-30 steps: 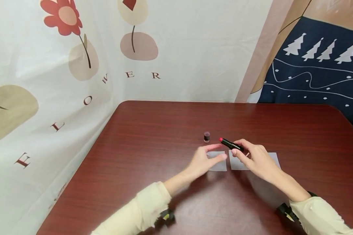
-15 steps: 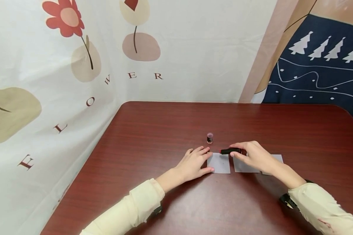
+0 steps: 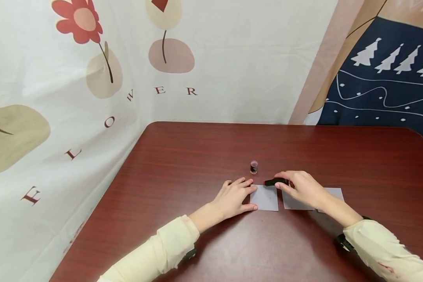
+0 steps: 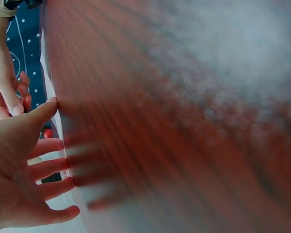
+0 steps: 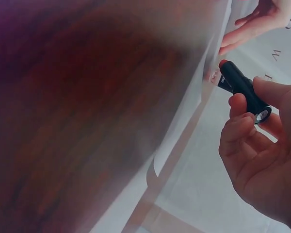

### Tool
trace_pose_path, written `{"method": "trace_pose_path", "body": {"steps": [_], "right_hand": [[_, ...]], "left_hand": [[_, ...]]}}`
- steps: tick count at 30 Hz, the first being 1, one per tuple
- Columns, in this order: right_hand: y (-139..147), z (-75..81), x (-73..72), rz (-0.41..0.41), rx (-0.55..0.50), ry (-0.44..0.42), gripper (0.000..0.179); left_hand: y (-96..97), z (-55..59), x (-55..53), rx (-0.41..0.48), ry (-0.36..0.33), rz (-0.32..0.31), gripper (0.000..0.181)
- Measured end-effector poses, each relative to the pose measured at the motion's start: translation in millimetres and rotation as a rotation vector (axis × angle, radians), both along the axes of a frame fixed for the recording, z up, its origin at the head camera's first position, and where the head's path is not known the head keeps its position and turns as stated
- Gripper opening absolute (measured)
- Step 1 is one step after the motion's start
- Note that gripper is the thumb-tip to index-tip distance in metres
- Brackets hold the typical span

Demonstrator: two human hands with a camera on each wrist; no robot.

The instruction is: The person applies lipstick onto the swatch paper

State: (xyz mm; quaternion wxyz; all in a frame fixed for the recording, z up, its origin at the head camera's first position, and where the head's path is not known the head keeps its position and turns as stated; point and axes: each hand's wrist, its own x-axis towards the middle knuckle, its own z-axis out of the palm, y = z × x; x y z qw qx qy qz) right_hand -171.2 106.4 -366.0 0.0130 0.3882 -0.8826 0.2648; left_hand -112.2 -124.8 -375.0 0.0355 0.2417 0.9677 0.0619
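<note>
Between the thumb and fingers of my right hand (image 3: 303,188) is a black lipstick (image 5: 245,92) with a red tip. In the head view it lies nearly level, its tip at the far edge of a white square of paper (image 3: 268,199). My left hand (image 3: 232,199) rests flat with fingers spread, thumb and forefinger on the left edge of that paper. Beyond the paper stands a small clear cap (image 3: 254,167) with a dark label. In the left wrist view, the left hand's fingers (image 4: 51,170) are straight and the lipstick's red tip shows past them.
Two more white papers, one nearer (image 3: 296,203) and one farther right (image 3: 336,194), lie partly under my right hand and forearm. The dark red wooden table (image 3: 197,156) ends at a white printed cloth (image 3: 232,78) behind and to the left.
My left hand has come down and spread onto the paper's left edge. My right hand has lowered the lipstick from above the table to the paper's far edge, where it has stayed since.
</note>
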Motion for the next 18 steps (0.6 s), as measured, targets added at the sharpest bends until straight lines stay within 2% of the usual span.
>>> {"method": "trace_pose_path", "body": {"steps": [10,18], "right_hand": [[-2.4,-4.4,5.0,0.023,-0.026,0.05,0.027],[-6.4,-4.3,4.9,0.0,-0.018,0.103,0.026]], "left_hand": [[0.7,-2.0,0.1,-0.015,-0.005,0.023,0.06],[1.3,-1.8,0.5,-0.02,-0.001,0.029,0.06]]}}
